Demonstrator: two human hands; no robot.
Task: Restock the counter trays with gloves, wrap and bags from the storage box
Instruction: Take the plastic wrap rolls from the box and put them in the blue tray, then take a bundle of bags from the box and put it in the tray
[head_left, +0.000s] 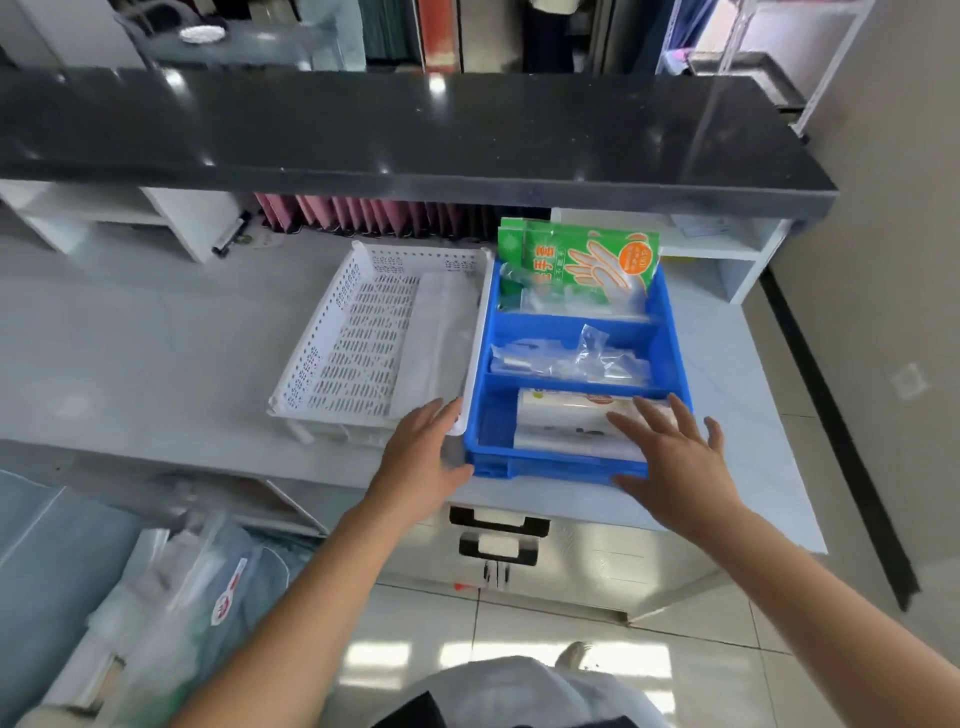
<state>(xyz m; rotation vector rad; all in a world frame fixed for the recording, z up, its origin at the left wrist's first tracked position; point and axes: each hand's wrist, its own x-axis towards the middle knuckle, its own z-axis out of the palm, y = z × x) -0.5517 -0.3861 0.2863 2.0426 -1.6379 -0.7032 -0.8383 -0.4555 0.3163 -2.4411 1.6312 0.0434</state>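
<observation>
Blue divided tray (670, 312) on pale counter (156, 353), near its front edge, split into three compartments from back to front; far compartment: green glove packets (582, 254) standing upright against the back wall, clear plastic in front of them; middle compartment: crumpled clear plastic bags (566, 358); near compartment: roll of wrap (566, 421) in printed packaging, lying crosswise. White perforated tray (363, 332) just beside the blue one on the left, rims touching or nearly so, holding a flat clear or white sheet along its right side. Left hand (421, 457) with fingers straight and relaxed, gripping nothing, resting at the front left corner of the blue tray where the two trays meet. Right hand (675, 457) also spread flat, fingers apart, over the near compartment and the front right rim; fingertips over the wrap roll, contact with it impossible to confirm. Black glossy upper counter ledge (415, 130) behind and above; pink folders (374, 215) standing in a row beneath it. Clear plastic storage box (171, 597) of packaged supplies at lower left, blurred. Drawer handles (498, 535) below the counter edge; tiled floor (519, 618) underneath.
</observation>
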